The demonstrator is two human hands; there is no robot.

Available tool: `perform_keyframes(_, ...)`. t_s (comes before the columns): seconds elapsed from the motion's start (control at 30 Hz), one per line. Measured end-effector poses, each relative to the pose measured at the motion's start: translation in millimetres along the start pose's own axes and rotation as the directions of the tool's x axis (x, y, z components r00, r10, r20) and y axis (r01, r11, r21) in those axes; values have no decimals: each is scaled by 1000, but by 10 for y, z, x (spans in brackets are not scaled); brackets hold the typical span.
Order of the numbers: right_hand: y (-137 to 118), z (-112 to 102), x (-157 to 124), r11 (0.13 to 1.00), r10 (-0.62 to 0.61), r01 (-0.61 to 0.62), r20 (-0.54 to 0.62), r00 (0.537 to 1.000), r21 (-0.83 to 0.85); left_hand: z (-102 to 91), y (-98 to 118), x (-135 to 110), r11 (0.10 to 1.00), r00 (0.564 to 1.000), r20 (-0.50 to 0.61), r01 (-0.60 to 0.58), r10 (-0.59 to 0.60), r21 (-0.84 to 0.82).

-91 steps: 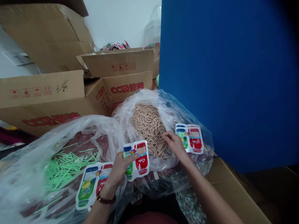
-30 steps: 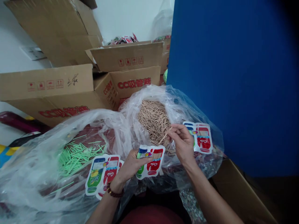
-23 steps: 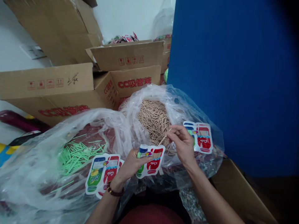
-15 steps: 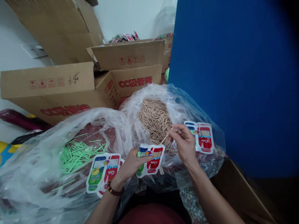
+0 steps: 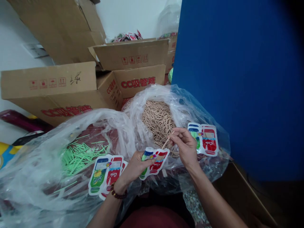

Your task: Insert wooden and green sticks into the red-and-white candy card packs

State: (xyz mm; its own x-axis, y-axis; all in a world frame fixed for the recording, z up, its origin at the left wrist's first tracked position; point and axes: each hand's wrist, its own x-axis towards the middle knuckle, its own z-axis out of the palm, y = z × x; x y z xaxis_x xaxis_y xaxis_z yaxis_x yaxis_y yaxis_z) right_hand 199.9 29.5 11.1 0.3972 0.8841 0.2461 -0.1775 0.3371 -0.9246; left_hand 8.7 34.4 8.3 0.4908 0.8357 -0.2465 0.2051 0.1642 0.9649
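My left hand (image 5: 136, 168) is closed on a candy pouch (image 5: 158, 162) printed as a green and a red bottle, its thumb across the front. Between the fingertips of my right hand (image 5: 184, 143) is a thin brown candy stick (image 5: 167, 140), slanting down to the pouch's top edge. Whether its tip is inside the pouch I cannot tell. Behind both hands lies a heap of brown sticks (image 5: 158, 118) in a clear plastic bag (image 5: 135, 107). Green sticks (image 5: 78, 156) lie in the left bag. Flat pouches rest at left (image 5: 104, 175) and right (image 5: 207, 139).
Open cardboard boxes (image 5: 47, 80) with red print stand behind the bags. A blue panel (image 5: 237, 79) rises on the right. More pouches (image 5: 128, 36) are heaped at the back. A dark red cylindrical object (image 5: 21, 120) lies at far left.
The brown stick and my right hand have come slightly down and left, nearer the pouch. The pouch in my left hand has tilted a little. The view has shifted slightly.
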Motion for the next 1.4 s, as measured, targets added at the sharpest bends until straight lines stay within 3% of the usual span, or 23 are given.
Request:
perform_keyframes(0.7,73,-108,-75,1000,-28,27,-86,996,-16,-29,-52,4,998,1000,6,13,-12,-61)
perform_keyframes(0.93,95,-15,-139,998,20,-20,1,1000,51,6,-101,44,991,997,10,78,-78,-110)
perform_keyframes(1.07,113,59,-166,999,52,-51,61,997,-15,32,-77,40,977,996,22,91,-89,-193)
perform_keyframes(1.23,125,31,-168,944,-71,126,185,980,-304,36,-74,45,961,983,-14,175,-183,-216)
perform_keyframes(1.4,155,-73,-98,839,-237,385,378,895,-385,53,-125,100,924,966,-2,245,-257,-294)
